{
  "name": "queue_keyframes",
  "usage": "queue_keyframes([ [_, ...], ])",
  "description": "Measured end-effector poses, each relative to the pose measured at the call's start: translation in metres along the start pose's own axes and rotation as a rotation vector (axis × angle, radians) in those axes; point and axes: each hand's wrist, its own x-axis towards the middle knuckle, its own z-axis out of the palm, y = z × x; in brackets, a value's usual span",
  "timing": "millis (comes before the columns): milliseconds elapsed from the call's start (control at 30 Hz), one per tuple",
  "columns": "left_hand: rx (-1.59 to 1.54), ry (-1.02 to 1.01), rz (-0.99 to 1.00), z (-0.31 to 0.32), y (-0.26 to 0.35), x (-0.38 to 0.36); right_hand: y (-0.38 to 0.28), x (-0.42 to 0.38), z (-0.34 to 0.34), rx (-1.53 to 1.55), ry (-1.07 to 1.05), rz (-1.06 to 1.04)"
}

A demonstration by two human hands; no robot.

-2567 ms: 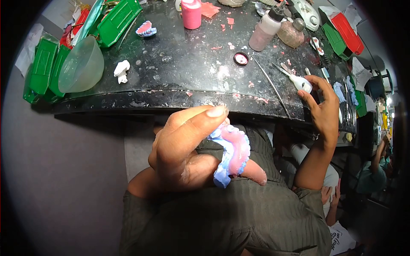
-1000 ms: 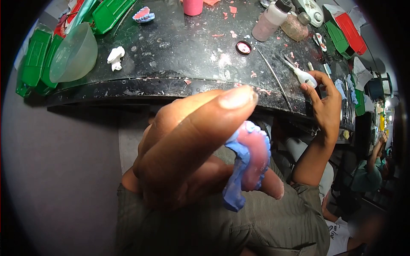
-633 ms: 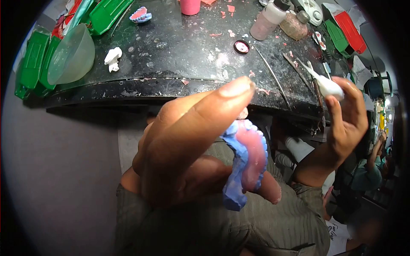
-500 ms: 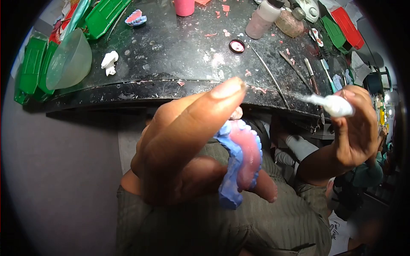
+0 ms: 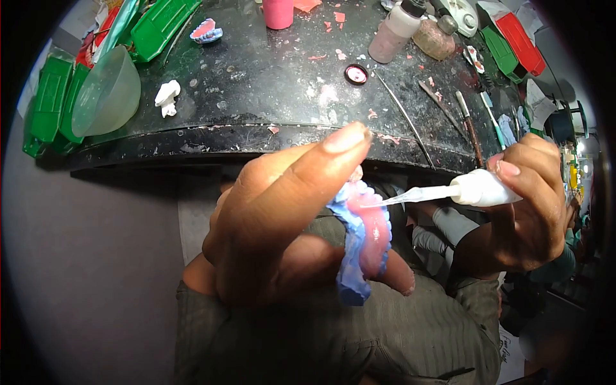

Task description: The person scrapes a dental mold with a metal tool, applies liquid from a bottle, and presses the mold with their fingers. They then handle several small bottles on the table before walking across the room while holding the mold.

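Between the fingers and thumb of my left hand (image 5: 282,205), a blue dental cast (image 5: 353,263) with a pink wax base (image 5: 372,237) is held up over my lap. Blue teeth line its right edge, and the pink surface shines. My right hand (image 5: 529,199) pinches a small white dropper bottle (image 5: 481,189) tipped sideways. Its long clear nozzle points left, with the thin tip right at the upper part of the pink wax. My left fingers hide part of the cast.
On the black workbench (image 5: 256,96) stand a pink cup (image 5: 278,14), a spray-type bottle (image 5: 394,32) and a glass jar (image 5: 435,38). Another cast (image 5: 206,31), a translucent bowl (image 5: 109,93), green trays (image 5: 51,102), a round lid (image 5: 356,74) and several thin tools (image 5: 405,115) lie around.
My right hand has brought the dropper bottle left and down, so its nozzle now reaches the pink wax. My left hand keeps the cast almost in place.
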Motion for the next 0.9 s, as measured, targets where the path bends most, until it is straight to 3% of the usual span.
queue_keyframes([
  [200, -0.011, -0.004, 0.047, 0.002, -0.001, 0.001, 0.000, 0.001, -0.006, -0.031, -0.076, -0.010],
  [300, -0.083, 0.068, -0.048, 0.005, 0.003, 0.003, -0.002, 0.002, -0.004, -0.003, -0.049, 0.004],
  [700, -0.025, -0.072, -0.061, -0.009, 0.004, 0.006, -0.001, 0.004, 0.005, -0.019, 0.053, -0.007],
  [900, -0.075, -0.001, -0.084, 0.000, 0.008, 0.007, -0.002, 0.002, 0.001, -0.045, 0.052, 0.000],
])
